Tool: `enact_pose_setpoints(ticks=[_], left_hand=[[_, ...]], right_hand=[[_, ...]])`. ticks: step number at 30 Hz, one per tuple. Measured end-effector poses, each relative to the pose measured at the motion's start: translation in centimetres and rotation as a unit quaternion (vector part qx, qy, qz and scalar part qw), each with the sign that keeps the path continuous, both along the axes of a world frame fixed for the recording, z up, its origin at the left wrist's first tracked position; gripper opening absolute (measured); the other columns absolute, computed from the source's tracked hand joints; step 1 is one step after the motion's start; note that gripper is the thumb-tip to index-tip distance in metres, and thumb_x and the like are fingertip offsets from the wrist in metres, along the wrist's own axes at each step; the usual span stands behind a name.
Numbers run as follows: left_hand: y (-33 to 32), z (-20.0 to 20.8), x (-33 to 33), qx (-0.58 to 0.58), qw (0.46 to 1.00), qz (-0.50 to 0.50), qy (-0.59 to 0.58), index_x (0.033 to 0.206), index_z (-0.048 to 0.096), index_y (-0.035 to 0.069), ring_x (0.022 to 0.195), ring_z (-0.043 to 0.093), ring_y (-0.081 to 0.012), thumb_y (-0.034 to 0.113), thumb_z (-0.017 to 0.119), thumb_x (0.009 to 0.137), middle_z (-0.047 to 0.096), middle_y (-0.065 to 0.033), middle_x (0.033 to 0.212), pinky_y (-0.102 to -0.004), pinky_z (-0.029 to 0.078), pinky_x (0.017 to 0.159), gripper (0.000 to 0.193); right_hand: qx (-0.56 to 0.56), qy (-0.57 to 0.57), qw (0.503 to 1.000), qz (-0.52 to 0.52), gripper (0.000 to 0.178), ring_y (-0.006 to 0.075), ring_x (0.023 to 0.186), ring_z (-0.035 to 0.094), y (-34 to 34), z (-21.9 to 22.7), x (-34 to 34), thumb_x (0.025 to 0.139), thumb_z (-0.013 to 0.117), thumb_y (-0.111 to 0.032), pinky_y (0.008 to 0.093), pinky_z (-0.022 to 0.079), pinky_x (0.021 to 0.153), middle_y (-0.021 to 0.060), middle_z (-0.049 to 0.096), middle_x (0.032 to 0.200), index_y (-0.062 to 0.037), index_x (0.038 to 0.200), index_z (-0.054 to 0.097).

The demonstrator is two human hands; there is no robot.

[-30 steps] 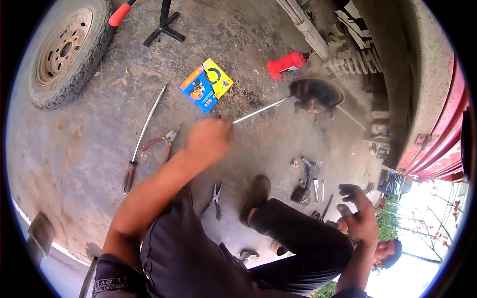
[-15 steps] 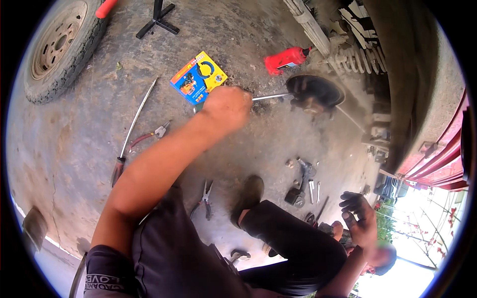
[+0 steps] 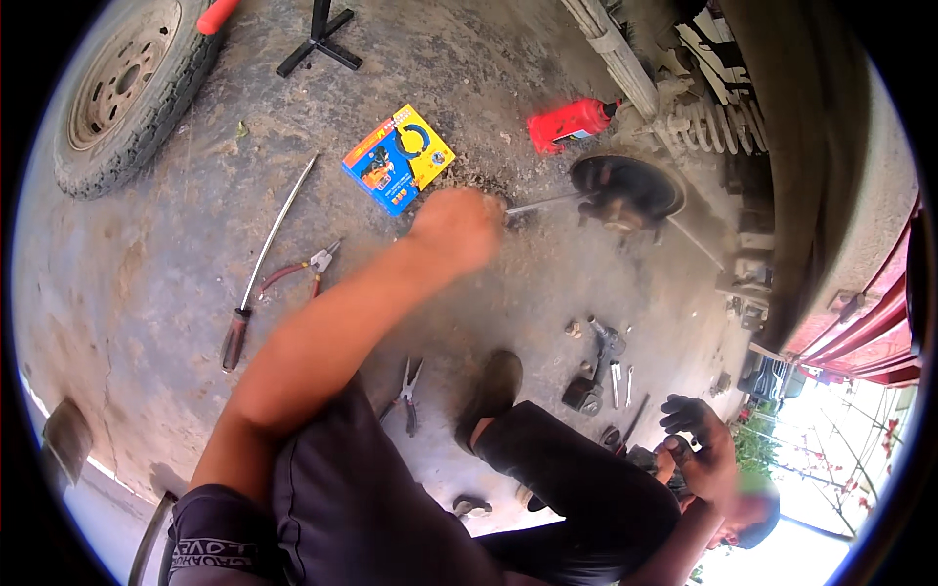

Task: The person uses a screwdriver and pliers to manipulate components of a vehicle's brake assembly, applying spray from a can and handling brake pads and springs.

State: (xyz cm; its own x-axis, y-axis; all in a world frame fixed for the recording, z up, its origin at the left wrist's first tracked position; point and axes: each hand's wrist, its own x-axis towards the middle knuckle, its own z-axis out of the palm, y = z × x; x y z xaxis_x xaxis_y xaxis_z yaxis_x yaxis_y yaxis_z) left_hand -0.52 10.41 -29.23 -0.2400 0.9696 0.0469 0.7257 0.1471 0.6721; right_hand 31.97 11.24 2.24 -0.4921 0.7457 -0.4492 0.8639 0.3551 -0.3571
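My left hand (image 3: 457, 232) is wrapped round a screwdriver (image 3: 537, 203), its handle hidden in the fist. The thin metal shaft runs right to the dark round brake assembly (image 3: 625, 190) under the vehicle. Where the tip touches is too blurred to tell. My right hand (image 3: 703, 451), blackened at the fingers, is raised at the lower right with nothing in it, fingers half bent and apart from the thumb. Just beyond my left hand lies a blue and yellow box (image 3: 396, 161). A red bottle (image 3: 567, 125) lies above the brake assembly.
A wheel (image 3: 122, 88) and a black stand (image 3: 318, 49) are at the far left. On the floor lie a long pry bar (image 3: 269, 249), red-handled pliers (image 3: 303, 269), other pliers (image 3: 407, 396) and a power tool (image 3: 591, 376). Another person (image 3: 754, 518) is at the lower right.
My left hand has dropped slightly, and the screwdriver's shaft slants a little more. The right hand's fingers have bent in somewhat. The whole view has shifted slightly.
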Motion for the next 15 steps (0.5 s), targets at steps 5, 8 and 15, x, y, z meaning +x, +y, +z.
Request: enact_pose_setpoints(ticks=[5,8,15], left_hand=[[-1.5,0.3,-1.5,-0.012,0.998,0.037,-0.04,0.097,0.074,0.006,0.085,0.07,-0.0419,0.019,0.061,0.089,0.072,-0.0196,0.086,-0.0533,0.056,0.076,0.02],[-0.4,0.1,-1.6,-0.021,0.998,0.007,-0.066,0.098,0.075,0.006,0.09,0.07,-0.0422,0.019,0.061,0.089,0.073,-0.0208,0.09,-0.0538,0.056,0.079,0.021],[3.7,-0.1,-0.9,-0.071,0.996,-0.027,-0.037,0.099,0.075,0.008,0.094,0.071,-0.0397,0.022,0.06,0.087,0.074,-0.0179,0.096,-0.0512,0.057,0.083,0.024]], right_hand=[[0.018,-0.019,1.0,-0.002,0.047,0.0176,0.093,0.067,0.8,-0.2,1.4,0.079,0.066,0.01,0.0303,0.054,0.084,0.0101,0.07,0.111,0.0032,0.126,0.064],[0.0,-0.007,0.998,-0.066,0.047,0.017,0.093,0.067,0.7,-0.5,2.1,0.08,0.065,0.011,0.0301,0.054,0.083,0.0095,0.07,0.112,0.0026,0.126,0.064],[0.002,0.006,1.0,0.004,0.043,0.0172,0.092,0.066,0.7,-0.3,0.7,0.082,0.066,0.009,0.0304,0.054,0.085,0.0098,0.07,0.111,0.0034,0.125,0.063]])
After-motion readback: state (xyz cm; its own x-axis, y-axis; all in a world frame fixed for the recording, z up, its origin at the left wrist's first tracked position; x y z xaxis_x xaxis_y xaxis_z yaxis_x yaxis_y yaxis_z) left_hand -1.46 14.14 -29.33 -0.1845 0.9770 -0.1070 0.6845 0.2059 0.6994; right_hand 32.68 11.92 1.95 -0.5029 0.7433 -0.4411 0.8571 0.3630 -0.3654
